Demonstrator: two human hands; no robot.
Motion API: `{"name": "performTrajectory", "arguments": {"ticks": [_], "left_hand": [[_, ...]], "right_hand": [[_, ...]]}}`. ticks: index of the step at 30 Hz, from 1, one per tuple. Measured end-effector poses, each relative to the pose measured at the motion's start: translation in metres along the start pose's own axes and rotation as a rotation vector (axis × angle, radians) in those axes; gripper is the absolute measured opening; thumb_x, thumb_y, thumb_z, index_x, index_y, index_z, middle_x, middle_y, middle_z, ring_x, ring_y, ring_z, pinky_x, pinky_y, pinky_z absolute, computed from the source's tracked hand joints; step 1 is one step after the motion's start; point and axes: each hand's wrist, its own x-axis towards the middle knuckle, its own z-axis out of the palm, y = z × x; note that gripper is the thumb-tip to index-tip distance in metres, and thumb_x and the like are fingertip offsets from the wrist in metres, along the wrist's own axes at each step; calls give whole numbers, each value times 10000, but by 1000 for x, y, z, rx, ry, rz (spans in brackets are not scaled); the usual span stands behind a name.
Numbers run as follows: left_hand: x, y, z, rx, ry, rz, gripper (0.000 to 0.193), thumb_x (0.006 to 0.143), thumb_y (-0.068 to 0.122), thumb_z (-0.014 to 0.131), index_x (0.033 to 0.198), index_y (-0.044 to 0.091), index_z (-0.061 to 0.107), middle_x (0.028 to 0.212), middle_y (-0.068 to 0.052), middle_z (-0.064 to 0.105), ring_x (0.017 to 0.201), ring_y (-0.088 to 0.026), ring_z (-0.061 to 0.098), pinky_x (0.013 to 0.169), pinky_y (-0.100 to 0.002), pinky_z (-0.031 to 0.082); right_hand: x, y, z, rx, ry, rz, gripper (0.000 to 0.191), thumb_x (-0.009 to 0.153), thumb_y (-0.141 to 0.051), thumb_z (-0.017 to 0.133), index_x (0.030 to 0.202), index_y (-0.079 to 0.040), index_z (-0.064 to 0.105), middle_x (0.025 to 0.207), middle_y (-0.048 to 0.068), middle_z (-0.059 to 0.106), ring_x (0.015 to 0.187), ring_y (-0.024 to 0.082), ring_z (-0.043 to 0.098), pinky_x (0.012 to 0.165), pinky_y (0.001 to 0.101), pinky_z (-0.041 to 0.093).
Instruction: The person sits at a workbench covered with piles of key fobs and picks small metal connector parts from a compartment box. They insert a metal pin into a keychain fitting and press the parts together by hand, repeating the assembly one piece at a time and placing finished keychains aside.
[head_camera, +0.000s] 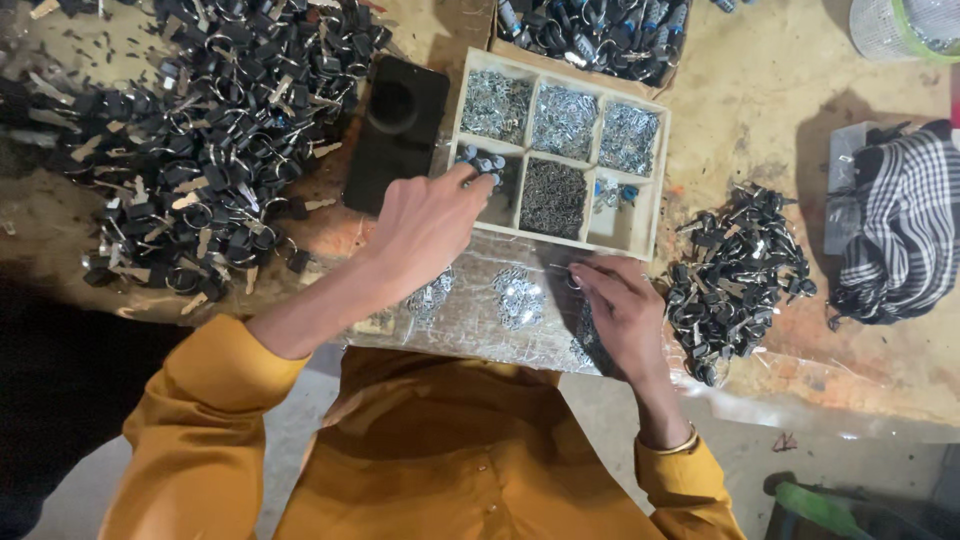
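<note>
- Pale wood makes up the six-compartment sorting tray (655, 190) at upper centre of the frame; I see small silvery metal parts filling its upper three cells and darker bits in the lower middle cell.
- My left hand (425, 222) reaches into the tray's lower left cell, fingertips pinched together on small blue-capped pieces (484, 162) there.
- My right hand (625, 310) lies right of centre on a clear plastic sheet (470, 330) just below the tray, fingers curled together over something small; I cannot tell what it grips.
- Two little heaps of shiny metal bits (515, 295) lie on that sheet between my hands.
- A flat black rectangular case (397, 130) lies against the tray's left side.
- A big spread of black-headed keys on rings (200, 130) fills the upper left of the frame.
- A smaller pile of black key parts (735, 275) sits to the right of my right hand.
- A black-and-white checked cloth (900, 230) lies at the right edge.
- A cardboard box of dark ringed items (595, 35) stands above the tray.
</note>
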Motion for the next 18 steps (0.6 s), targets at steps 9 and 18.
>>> {"name": "performTrajectory", "arguments": {"ticks": [9,18], "left_hand": [[17,-2,7,20,-13,35,30,860,59,698,865,30,697,963,-157,664,741,-346,718,589,-457,566],[31,6,14,-919,133,54,175,900,16,791,1072,28,760,1112,-102,758,943,-195,764,841,-328,646]], "right_hand": [[23,-9,-15,-111,32,0,188,898,-23,805,1076,-78,781,1004,67,737,814,196,693,692,304,553],[96,-1,-7,-193,-213,-73,188,850,-144,862,1010,-71,796,901,111,660,794,263,666,687,378,517]]}}
